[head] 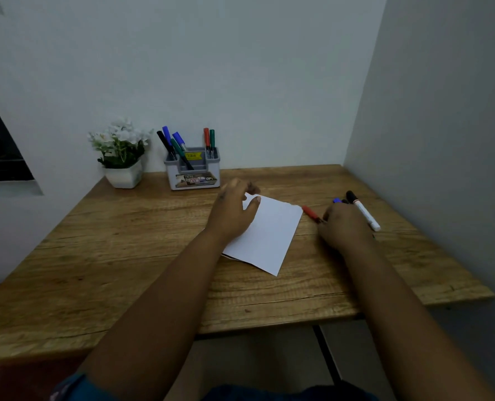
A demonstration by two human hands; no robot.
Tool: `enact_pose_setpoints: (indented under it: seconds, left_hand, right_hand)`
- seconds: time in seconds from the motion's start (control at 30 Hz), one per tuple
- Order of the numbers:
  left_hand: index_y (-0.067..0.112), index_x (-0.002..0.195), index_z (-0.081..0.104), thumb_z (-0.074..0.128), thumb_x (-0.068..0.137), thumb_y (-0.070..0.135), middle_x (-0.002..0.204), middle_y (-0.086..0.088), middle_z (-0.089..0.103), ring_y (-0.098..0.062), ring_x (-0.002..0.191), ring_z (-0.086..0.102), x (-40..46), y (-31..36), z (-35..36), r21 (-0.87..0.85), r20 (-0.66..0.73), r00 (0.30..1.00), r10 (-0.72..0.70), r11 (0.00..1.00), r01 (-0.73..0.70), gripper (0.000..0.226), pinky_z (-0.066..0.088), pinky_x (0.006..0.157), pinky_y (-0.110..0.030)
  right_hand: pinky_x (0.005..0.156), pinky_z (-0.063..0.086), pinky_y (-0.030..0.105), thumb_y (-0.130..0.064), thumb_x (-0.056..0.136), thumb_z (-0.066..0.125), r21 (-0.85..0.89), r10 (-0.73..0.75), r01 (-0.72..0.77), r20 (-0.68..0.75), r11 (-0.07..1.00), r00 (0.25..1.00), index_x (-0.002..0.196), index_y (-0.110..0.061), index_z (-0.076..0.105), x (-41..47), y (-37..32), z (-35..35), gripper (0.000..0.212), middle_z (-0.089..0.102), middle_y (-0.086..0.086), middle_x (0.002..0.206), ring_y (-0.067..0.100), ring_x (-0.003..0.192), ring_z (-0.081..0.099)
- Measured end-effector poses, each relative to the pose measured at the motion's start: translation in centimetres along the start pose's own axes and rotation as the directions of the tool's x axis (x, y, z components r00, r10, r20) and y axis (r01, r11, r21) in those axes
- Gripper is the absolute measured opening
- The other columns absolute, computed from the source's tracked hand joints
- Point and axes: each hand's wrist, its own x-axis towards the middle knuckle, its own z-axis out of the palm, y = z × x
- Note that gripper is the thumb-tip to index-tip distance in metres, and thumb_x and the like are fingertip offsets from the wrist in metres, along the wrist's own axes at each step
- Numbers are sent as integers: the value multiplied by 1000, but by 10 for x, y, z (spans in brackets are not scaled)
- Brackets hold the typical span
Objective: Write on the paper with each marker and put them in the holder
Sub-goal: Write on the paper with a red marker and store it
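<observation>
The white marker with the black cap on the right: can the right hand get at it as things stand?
Probably yes. The white marker lies bare on the table just beside the right hand, which is on the red marker, with nothing between them.

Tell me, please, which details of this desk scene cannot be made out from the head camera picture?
- Right hand: its back hides whether the fingers grip the red marker.
- Blue marker: only its tip clears that hand.
- Holder: label print too small and blurred.
- Paper: far corner hidden under the left hand.
</observation>
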Motion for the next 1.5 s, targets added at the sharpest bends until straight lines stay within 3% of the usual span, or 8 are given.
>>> enact_pose_setpoints:
  seconds: [0.2,0.47,0.67,0.9,1.07,1.23,1.33,1.5]
  left_hand:
    - [14,115,63,54,95,15,110,2,63,-13,100,59,-1,3,3,-12,57,997,56,998,-55,22,46,83,-25]
    - [16,146,35,47,100,24,160,-2,13,-26,148,7,4,-5,-12,184,38,980,197,962,-201,48,14,116,-42]
    - [19,96,52,44,100,25,98,-3,54,-22,94,50,12,-26,-38,239,198,975,100,960,-147,10,32,71,-28]
    - [26,112,56,43,100,32,119,-1,61,-18,105,54,8,-42,-60,337,462,870,-174,941,9,19,41,87,-33]
    - [31,86,54,47,97,45,92,5,59,-15,87,54,10,-50,-83,259,445,836,-320,940,222,19,42,74,-33]
    - [47,113,59,68,84,45,116,11,56,-14,108,52,3,-67,-113,197,582,711,-394,917,347,30,43,92,-36]
    - [56,125,50,70,82,45,110,16,51,-11,103,48,3,-66,-113,242,671,634,-384,922,302,49,37,85,-33]
    - [58,127,48,72,80,46,102,17,54,-2,86,45,10,-66,-106,329,715,570,-406,914,238,54,34,79,-30]
  right_hand:
    - [95,49,35,-17,91,62,-334,-207,177,-55,926,977,117,-12,61,-20,-34,10,26,60,11,120,23,111,57]
    - [67,42,28,-5,95,50,-8,-617,622,-129,783,776,127,-11,50,-2,-83,-11,33,47,10,122,16,79,50]
    - [73,49,35,-18,99,43,-206,-830,805,-153,557,536,117,-17,60,18,-115,7,25,68,3,111,22,95,63]
    - [61,40,32,-40,102,40,-72,-888,887,-107,456,448,114,-23,62,23,-120,37,31,70,4,96,25,83,64]
    - [77,41,22,-30,104,40,252,-799,778,-30,576,601,141,-33,41,31,-107,29,37,63,-3,120,1,96,60]
    - [65,51,25,-18,105,41,883,-701,314,24,349,713,120,-21,55,41,-97,23,21,69,3,100,7,74,66]
    - [78,59,27,-32,95,52,952,-770,-221,301,211,562,122,-21,59,35,-100,23,30,68,1,125,15,105,69]
    - [50,45,16,-24,98,55,922,-765,-77,359,379,535,115,6,59,29,-115,34,34,76,5,89,8,55,54]
